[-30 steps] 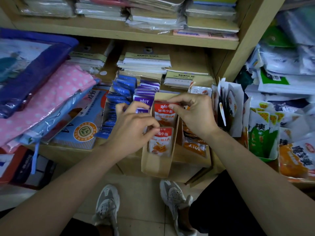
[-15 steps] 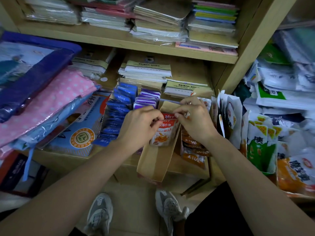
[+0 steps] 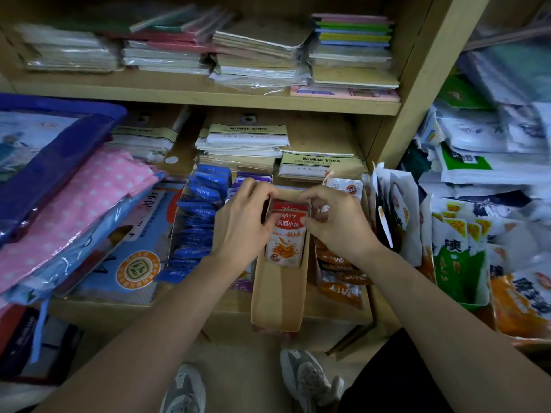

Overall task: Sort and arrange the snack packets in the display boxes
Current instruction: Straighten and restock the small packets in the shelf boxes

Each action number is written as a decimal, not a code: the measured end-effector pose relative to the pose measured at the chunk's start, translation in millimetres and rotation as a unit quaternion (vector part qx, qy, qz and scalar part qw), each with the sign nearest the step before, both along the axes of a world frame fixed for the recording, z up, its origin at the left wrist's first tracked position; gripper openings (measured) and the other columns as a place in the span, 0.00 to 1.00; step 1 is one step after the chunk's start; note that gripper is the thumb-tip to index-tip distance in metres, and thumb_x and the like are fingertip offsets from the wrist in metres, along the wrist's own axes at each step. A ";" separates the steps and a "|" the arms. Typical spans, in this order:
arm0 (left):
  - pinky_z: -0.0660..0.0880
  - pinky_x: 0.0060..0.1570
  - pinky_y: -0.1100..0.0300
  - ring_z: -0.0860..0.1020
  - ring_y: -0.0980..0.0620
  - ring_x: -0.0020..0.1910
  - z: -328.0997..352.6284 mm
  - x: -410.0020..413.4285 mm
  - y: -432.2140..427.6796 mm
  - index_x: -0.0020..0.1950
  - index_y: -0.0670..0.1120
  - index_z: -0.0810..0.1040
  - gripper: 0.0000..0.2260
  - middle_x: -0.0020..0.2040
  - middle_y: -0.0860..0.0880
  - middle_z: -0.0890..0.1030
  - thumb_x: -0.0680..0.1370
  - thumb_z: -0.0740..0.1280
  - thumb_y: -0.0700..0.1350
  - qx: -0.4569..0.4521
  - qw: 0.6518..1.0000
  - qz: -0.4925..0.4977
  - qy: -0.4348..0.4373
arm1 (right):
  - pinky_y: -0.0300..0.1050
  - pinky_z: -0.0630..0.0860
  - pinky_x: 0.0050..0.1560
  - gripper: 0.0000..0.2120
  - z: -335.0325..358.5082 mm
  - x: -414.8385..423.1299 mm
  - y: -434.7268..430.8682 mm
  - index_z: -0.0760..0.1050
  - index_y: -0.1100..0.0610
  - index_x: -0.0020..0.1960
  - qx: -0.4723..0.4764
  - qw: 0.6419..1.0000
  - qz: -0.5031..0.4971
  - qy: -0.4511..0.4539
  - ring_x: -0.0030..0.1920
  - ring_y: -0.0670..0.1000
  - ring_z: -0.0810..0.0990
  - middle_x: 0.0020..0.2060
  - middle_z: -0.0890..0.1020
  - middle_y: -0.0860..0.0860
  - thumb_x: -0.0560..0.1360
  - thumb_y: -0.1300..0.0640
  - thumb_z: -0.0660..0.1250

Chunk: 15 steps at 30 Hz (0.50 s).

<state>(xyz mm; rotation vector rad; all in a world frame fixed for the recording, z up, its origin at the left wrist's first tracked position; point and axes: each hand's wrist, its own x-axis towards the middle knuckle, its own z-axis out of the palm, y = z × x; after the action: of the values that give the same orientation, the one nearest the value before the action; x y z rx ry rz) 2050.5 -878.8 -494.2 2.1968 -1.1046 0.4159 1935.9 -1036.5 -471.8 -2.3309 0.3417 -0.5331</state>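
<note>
Both hands are mid-frame, fingers curled. My left hand (image 3: 241, 225) pinches the left edge of the red packets (image 3: 286, 234), and my right hand (image 3: 337, 225) pinches their upper right corner. The red packets stand as a small stack at the back end of the narrow brown display box (image 3: 275, 299), approx. centre of frame, w/ the front one facing me. The box's front half is bare cardboard, so I'd say it's barely started & needs more reds. It also juts over the front edge of the shelf (image 3: 223, 305) and prob. wants pushing back in.

The blue packets (image 3: 198, 222), left of centre, sit in a tidy overlapping row, which looks done to me. The purple packets (image 3: 253, 177) are mostly hidden behind my left hand, can't judge them. The orange packets (image 3: 340, 281), just right of the brown box, overlap unevenly and may need straightening. At the right of the frame, the white packets (image 3: 399, 204) & green packets (image 3: 453, 257) look crowded. Plenty left there, I reckon.
</note>
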 end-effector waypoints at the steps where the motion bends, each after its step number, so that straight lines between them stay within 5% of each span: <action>1: 0.77 0.38 0.55 0.80 0.51 0.42 0.0 0.6 -0.4 0.59 0.49 0.77 0.16 0.55 0.50 0.77 0.74 0.76 0.48 -0.003 1.000 0.003 0.006 | 0.34 0.80 0.49 0.15 0.5 0.0 1.3 0.78 0.51 0.59 0.008 1.000 -0.002 0.001 0.53 0.40 0.79 0.51 0.81 0.45 0.75 0.63 0.74; 5: 0.80 0.43 0.51 0.81 0.50 0.46 -0.7 0.2 1.1 0.58 0.48 0.79 0.13 0.52 0.51 0.80 0.75 0.75 0.48 -0.005 1.000 0.003 -0.021 | 0.35 0.80 0.48 0.18 1.2 -0.2 2.8 0.74 0.48 0.57 0.021 1.000 -0.011 -0.011 0.52 0.41 0.79 0.51 0.79 0.44 0.74 0.65 0.74; 10: 0.79 0.42 0.57 0.80 0.50 0.51 -1.1 -4.3 10.4 0.59 0.47 0.79 0.14 0.55 0.48 0.78 0.75 0.73 0.49 0.005 0.999 -0.023 -0.032 | 0.34 0.77 0.44 0.21 2.7 0.6 2.8 0.67 0.47 0.55 0.017 0.999 -0.046 -0.008 0.48 0.41 0.79 0.46 0.75 0.39 0.73 0.63 0.75; 15: 0.79 0.47 0.53 0.77 0.54 0.53 8.0 -10.4 45.0 0.55 0.49 0.82 0.11 0.53 0.52 0.79 0.77 0.70 0.52 0.008 0.993 -0.112 -0.032 | 0.41 0.80 0.48 0.30 4.7 5.4 3.2 0.66 0.51 0.67 0.027 0.998 -0.058 0.027 0.48 0.43 0.79 0.48 0.79 0.43 0.71 0.58 0.78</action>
<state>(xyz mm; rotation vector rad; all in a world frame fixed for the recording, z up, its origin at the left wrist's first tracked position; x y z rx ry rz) 2040.2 -833.8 -486.2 2.0569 -1.3762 0.3824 1941.3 -1033.3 -467.1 -2.2852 0.5140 -0.5117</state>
